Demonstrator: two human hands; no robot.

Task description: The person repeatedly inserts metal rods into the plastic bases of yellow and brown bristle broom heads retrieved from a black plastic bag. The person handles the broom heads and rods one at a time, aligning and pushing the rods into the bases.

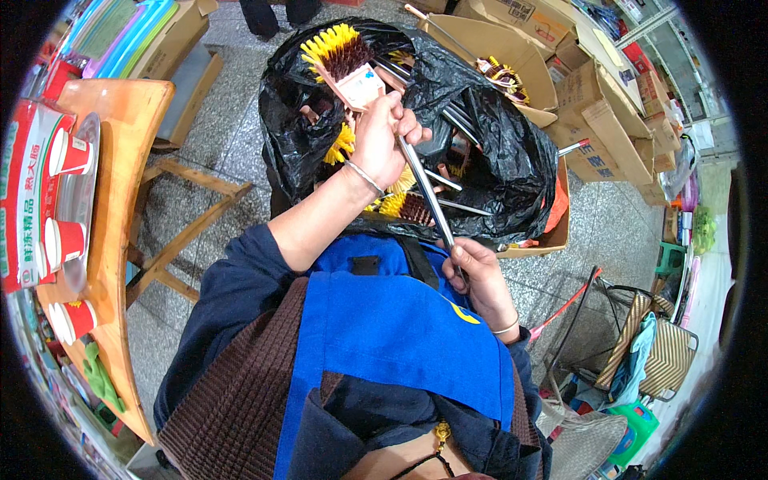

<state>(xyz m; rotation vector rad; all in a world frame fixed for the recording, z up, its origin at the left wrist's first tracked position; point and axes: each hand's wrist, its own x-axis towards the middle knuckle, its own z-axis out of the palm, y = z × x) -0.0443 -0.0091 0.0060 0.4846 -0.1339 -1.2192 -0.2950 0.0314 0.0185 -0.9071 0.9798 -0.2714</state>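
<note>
A scrub brush with yellow and dark brown bristles [334, 50], a pinkish block and a silver metal handle [424, 182] slants across in front of me. My left hand [386, 138] is closed round it just below the block, which has a white label [362, 86]. Lower down, my right hand [477, 274] grips the handle near its end between thumb and fingers. Beneath the brush gapes a black plastic bag [500, 172] holding several more brushes with yellow bristles [396, 205] and metal handles. Much of what lies in the bag is hidden by its folds.
Cardboard boxes [588, 120] crowd the far right, and an open carton [448, 36] there contains more brushes. To the left, a wooden table [120, 160] bears red paper cups [64, 244]. A striped folding chair [668, 360] stands at the right.
</note>
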